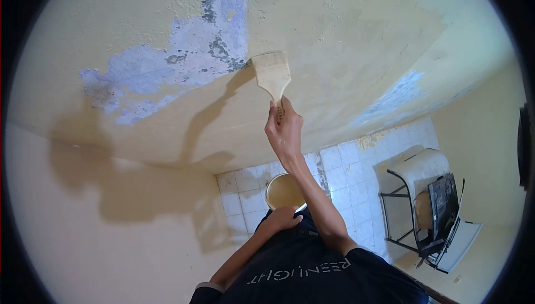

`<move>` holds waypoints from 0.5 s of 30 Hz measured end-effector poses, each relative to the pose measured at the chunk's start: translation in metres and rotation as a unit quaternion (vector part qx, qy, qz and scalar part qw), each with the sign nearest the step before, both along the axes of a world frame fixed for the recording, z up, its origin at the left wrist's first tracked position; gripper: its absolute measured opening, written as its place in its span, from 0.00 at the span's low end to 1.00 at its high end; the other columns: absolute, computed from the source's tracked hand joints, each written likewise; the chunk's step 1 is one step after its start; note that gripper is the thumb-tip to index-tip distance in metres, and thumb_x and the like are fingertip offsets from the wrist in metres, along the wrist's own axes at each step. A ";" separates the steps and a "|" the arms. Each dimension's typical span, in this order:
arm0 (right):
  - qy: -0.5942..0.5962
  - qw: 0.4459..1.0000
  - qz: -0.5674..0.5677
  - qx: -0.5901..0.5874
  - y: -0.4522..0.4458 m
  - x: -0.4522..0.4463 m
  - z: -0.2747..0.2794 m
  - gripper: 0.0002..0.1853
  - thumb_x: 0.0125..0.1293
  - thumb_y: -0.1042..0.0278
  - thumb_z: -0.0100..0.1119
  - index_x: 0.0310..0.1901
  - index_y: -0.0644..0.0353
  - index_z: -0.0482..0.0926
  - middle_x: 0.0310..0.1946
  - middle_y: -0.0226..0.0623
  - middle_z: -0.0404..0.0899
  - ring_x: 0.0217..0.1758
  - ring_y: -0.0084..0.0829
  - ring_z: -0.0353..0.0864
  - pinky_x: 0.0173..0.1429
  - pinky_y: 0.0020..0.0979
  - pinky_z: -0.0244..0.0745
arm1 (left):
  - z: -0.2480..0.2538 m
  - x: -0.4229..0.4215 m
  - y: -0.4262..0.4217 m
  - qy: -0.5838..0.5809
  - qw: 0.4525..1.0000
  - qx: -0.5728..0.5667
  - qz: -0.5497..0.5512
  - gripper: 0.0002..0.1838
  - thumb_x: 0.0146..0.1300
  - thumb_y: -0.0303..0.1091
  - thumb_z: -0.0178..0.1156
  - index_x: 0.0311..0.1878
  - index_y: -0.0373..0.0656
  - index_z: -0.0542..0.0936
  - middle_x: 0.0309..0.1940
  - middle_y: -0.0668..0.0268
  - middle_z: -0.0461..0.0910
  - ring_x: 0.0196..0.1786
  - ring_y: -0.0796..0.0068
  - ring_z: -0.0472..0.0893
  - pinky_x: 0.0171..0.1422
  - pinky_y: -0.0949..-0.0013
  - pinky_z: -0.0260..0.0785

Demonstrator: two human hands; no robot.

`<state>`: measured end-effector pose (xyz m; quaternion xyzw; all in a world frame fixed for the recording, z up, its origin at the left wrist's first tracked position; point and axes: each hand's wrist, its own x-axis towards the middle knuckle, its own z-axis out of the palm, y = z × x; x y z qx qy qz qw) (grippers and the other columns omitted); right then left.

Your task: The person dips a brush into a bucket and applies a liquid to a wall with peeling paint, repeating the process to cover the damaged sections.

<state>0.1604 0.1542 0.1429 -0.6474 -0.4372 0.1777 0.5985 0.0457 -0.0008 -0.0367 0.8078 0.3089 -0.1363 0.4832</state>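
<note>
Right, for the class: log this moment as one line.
right hand: grips brush | brush: against peeling wall | left hand: near bucket

Right hand [285,131] is gripping, right arm [316,199] extending forward; left hand [283,218] is sitting low near waist [304,234].

A front wall [356,42] fills the upper view; a brush [273,75] in the person's right grip [285,128] meets it near centre. Below, against the floor [345,180], a bucket [267,193] sits just beyond the left grip [282,218]. A side wall [61,226] rises left; at right, a chair [424,164] has a device [444,199] on it.
</note>
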 end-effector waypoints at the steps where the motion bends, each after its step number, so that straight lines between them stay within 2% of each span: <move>1: -0.002 1.000 0.003 -0.003 0.001 -0.001 0.002 0.08 0.71 0.72 0.53 0.41 0.71 0.74 0.16 0.46 0.71 0.14 0.29 0.66 0.21 0.31 0.62 | -0.001 -0.001 -0.002 -0.004 1.000 -0.006 0.012 0.25 0.64 0.46 0.56 0.54 0.33 0.76 0.42 0.39 0.80 0.47 0.40 0.80 0.57 0.48 0.70; 2: -0.018 1.000 -0.005 0.012 0.004 -0.002 0.004 0.07 0.70 0.73 0.52 0.40 0.71 0.72 0.15 0.49 0.71 0.15 0.39 0.70 0.21 0.35 0.63 | -0.001 -0.002 -0.007 -0.006 1.000 -0.013 0.023 0.26 0.63 0.47 0.57 0.51 0.30 0.77 0.42 0.38 0.80 0.48 0.41 0.80 0.57 0.49 0.71; 3: -0.034 0.999 -0.013 0.029 0.007 -0.002 0.005 0.06 0.70 0.75 0.51 0.38 0.71 0.70 0.14 0.53 0.71 0.15 0.50 0.73 0.20 0.39 0.63 | -0.002 -0.002 -0.006 -0.012 1.000 -0.014 0.017 0.26 0.64 0.48 0.57 0.51 0.30 0.77 0.43 0.38 0.80 0.48 0.41 0.80 0.58 0.49 0.71; 5: -0.046 0.999 -0.001 0.004 0.016 0.000 -0.017 0.06 0.70 0.75 0.51 0.37 0.70 0.70 0.14 0.53 0.72 0.15 0.50 0.74 0.20 0.39 0.63 | 0.007 -0.001 -0.001 0.007 1.000 -0.018 0.010 0.26 0.64 0.48 0.56 0.52 0.30 0.77 0.43 0.39 0.81 0.48 0.41 0.80 0.58 0.49 0.71; 10: -0.052 0.998 0.029 -0.037 0.000 0.000 -0.011 0.07 0.70 0.75 0.52 0.35 0.69 0.71 0.15 0.52 0.72 0.16 0.51 0.74 0.20 0.39 0.63 | 0.011 -0.005 0.001 0.026 0.999 -0.023 0.023 0.27 0.65 0.46 0.56 0.58 0.33 0.74 0.44 0.38 0.80 0.50 0.41 0.79 0.58 0.50 0.70; 13: -0.017 1.000 0.012 0.017 0.002 0.000 0.000 0.07 0.69 0.75 0.52 0.34 0.69 0.71 0.15 0.53 0.72 0.16 0.50 0.75 0.21 0.40 0.63 | 0.013 -0.008 0.003 0.028 0.999 -0.027 0.020 0.27 0.65 0.47 0.56 0.59 0.33 0.74 0.44 0.38 0.80 0.51 0.42 0.79 0.59 0.51 0.70; 15: -0.035 0.997 0.033 -0.063 0.013 0.006 -0.003 0.06 0.69 0.75 0.52 0.36 0.70 0.72 0.15 0.52 0.71 0.15 0.48 0.73 0.21 0.40 0.63 | 0.016 -0.009 0.005 0.036 0.998 -0.036 0.025 0.27 0.65 0.47 0.56 0.58 0.33 0.74 0.44 0.39 0.80 0.51 0.42 0.79 0.59 0.51 0.70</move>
